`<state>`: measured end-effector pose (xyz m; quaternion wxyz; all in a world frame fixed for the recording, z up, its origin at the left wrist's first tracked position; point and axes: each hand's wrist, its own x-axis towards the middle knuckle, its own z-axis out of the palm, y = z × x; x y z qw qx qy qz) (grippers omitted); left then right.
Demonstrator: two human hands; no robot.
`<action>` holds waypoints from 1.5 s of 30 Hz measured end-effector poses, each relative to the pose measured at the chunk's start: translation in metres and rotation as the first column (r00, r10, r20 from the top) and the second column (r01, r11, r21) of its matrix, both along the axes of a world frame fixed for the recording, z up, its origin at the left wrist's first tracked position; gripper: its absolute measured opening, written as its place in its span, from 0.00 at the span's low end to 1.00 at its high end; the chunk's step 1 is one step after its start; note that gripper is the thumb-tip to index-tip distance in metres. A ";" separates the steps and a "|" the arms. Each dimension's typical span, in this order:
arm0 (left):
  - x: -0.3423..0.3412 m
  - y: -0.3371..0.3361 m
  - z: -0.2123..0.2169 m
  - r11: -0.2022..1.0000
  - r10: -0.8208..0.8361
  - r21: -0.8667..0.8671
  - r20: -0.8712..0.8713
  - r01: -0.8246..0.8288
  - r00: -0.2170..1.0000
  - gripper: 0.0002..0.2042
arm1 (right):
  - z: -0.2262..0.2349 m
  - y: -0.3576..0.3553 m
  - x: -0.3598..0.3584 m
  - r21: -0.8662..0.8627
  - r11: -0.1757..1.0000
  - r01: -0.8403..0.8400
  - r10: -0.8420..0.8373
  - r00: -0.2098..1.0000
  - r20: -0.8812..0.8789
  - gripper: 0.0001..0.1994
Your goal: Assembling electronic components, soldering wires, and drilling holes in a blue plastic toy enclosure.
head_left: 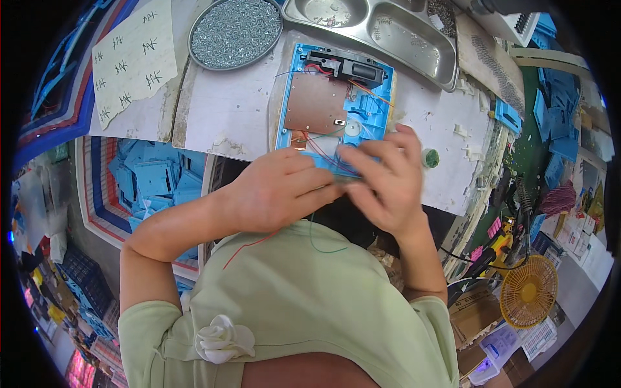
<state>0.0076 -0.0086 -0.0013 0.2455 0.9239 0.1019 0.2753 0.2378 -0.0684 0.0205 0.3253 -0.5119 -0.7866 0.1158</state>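
Note:
A blue plastic housing [283, 116] lies open on the worktop in front of me, a brown circuit board [317, 103] and a black module [352, 68] inside it. Thin red and blue wires run from the board toward its near edge. My left hand [278, 191] is closed at that edge, its fingertips pressed around thin wires. A red wire [252, 244] and a green wire [314, 236] dangle below it against my shirt. Close by, my right hand [391, 178] bends over the housing's near right corner, its fingers blurred and partly hiding what they touch.
Beyond the housing stand a round dish of small screws [236, 32] and a metal compartment tray [414, 48]. Blue plastic parts fill a crate [97, 194] at left. A small green-topped container [430, 158] sits beside my right hand. A yellow fan [529, 291] stands lower right.

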 end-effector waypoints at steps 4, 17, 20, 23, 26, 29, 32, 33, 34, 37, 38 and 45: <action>-0.034 0.004 -0.008 0.959 0.272 0.065 0.042 -0.274 0.961 0.14 | -0.017 -0.003 -0.022 -0.059 0.998 0.011 -0.004 0.992 0.123 0.17; -0.067 -0.027 -0.027 0.957 -0.014 -0.275 -0.357 -0.090 0.934 0.09 | -0.020 0.003 -0.078 -0.076 0.997 0.029 -0.018 0.991 0.135 0.15; -0.069 -0.001 0.002 0.888 -0.085 -0.455 -0.302 -0.065 0.950 0.12 | -0.025 0.002 -0.077 -0.076 0.997 0.033 -0.021 0.987 0.160 0.14; -0.048 0.008 -0.003 0.928 0.200 -0.300 -0.099 -0.221 0.975 0.14 | -0.013 0.002 -0.075 -0.127 0.991 0.027 -0.001 0.980 0.199 0.12; -0.044 0.015 -0.023 0.955 0.167 -0.238 -0.049 -0.174 0.985 0.10 | 0.007 0.021 -0.036 -0.108 0.987 -0.120 0.123 0.992 0.024 0.13; -0.044 0.020 -0.020 0.963 0.126 -0.235 -0.034 -0.130 0.991 0.10 | 0.028 0.061 0.061 0.056 0.980 0.189 -0.181 0.976 -0.119 0.09; -0.038 0.030 -0.019 0.971 0.065 -0.228 -0.063 -0.078 0.996 0.10 | 0.057 0.137 0.168 0.093 0.804 0.588 -0.557 0.798 -0.229 0.08; -0.039 0.031 -0.018 0.971 0.054 -0.228 -0.080 -0.071 0.995 0.10 | 0.064 0.168 0.188 0.181 0.773 0.608 -0.562 0.789 -0.248 0.08; -0.041 0.031 -0.017 0.970 0.061 -0.228 -0.095 -0.082 0.994 0.10 | 0.072 0.201 0.194 0.277 0.758 0.590 -0.546 0.807 -0.226 0.07; -0.041 0.033 -0.016 0.965 0.046 -0.254 -0.107 -0.072 0.993 0.10 | 0.083 0.288 0.253 0.585 0.711 0.391 -0.554 0.824 0.123 0.10; -0.042 0.032 -0.015 0.960 0.059 -0.267 -0.108 -0.086 0.992 0.09 | 0.084 0.322 0.263 0.677 0.676 0.290 -0.532 0.829 0.175 0.12; -0.041 0.030 -0.009 0.934 0.098 -0.329 -0.129 -0.136 0.987 0.08 | 0.082 0.398 0.282 0.701 0.606 0.377 -0.696 0.677 0.238 0.09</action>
